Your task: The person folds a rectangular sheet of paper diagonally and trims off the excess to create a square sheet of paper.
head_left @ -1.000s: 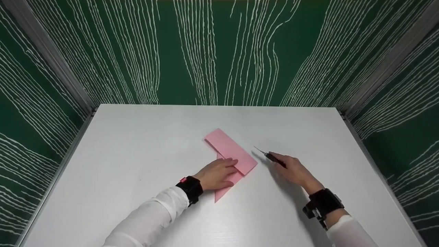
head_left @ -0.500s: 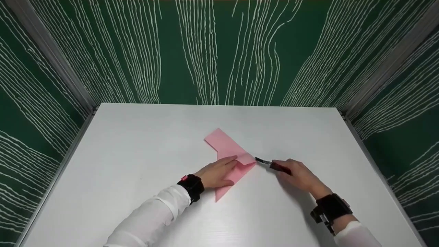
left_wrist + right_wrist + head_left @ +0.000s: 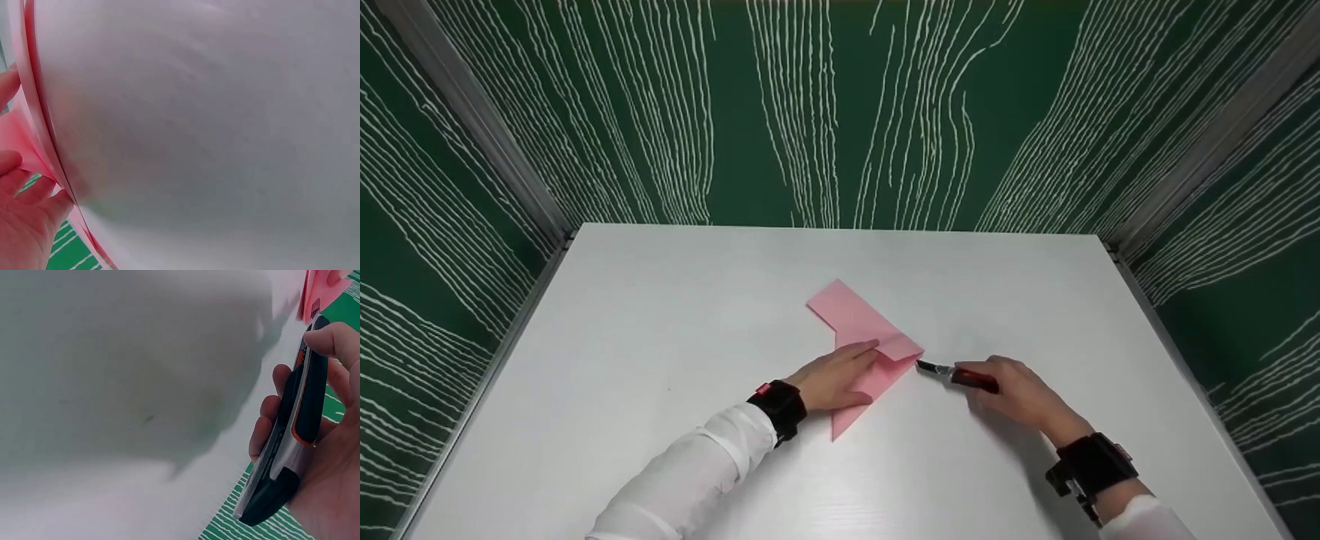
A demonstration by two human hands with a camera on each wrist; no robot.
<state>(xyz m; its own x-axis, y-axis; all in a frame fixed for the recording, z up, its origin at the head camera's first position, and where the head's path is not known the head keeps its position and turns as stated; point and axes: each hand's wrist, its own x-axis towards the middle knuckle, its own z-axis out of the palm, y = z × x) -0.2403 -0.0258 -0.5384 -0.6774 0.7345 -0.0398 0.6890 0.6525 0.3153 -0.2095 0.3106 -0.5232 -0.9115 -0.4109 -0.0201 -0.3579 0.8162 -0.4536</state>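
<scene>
A sheet of pink paper (image 3: 847,313), folded into layers, lies on the white table in the head view. My left hand (image 3: 832,381) rests on its lower left part, fingers stretched across the fold. In the left wrist view, the folded edges (image 3: 42,107) run along beside that hand's fingertips. My right hand (image 3: 1020,394) grips a utility knife (image 3: 308,405) with a dark, orange-edged handle, thumb on its upper side. The blade (image 3: 931,367) points left, its tip right at the paper's right corner, where the layers stand slightly apart.
The white table (image 3: 660,300) extends around the paper on all sides. Green walls (image 3: 780,112) with white wavy lines stand behind it and at both sides, joined by grey metal posts (image 3: 499,120).
The right hand has brought the knife down to the paper's right corner, then slightly nearer the person. The folded strip's right end lies differently, showing more of the layer beneath. Left hand nearly still.
</scene>
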